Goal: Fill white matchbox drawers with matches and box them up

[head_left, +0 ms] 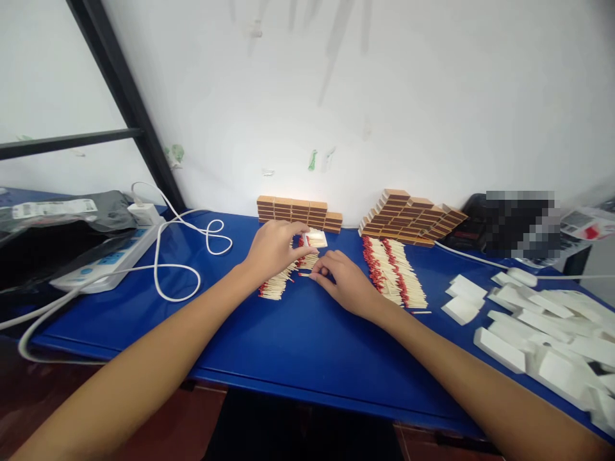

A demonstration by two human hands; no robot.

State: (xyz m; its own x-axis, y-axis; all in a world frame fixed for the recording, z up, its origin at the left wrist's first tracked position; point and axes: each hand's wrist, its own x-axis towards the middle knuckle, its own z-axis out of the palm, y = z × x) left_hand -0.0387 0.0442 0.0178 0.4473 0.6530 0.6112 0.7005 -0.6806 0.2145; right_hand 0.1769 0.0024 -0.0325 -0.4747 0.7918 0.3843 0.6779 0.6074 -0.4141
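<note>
Fingers (pixel 323 271) of R hand (pixel 346 282) are curled in, tips pinched on a single match (pixel 304 274) lying w/ its end just off the blue table (pixel 298 339), approx mid-table & close to the near match pile (pixel 281 282). L hand (pixel 273 250) lies over the top of that pile, fingers bent down onto the sticks, thumb out toward a small open tray (pixel 316 239) w/ matches inside; can't tell if L hand actually grips any. Both hands sit nearly touching, the tray just behind them. Second, bigger spread of red-tipped matches (pixel 394 272) lies right of R hand, in two rows. Against the wall: a low brown box stack (pixel 298 213) behind L hand, & a leaning brown box stack (pixel 410 219) further right. White inner trays (pixel 528 323) are scattered at the table's right end. Left end has a power strip (pixel 108 259) w/ a looped white cable (pixel 180 272), & a dark bag (pixel 72 214) beyond it.
</note>
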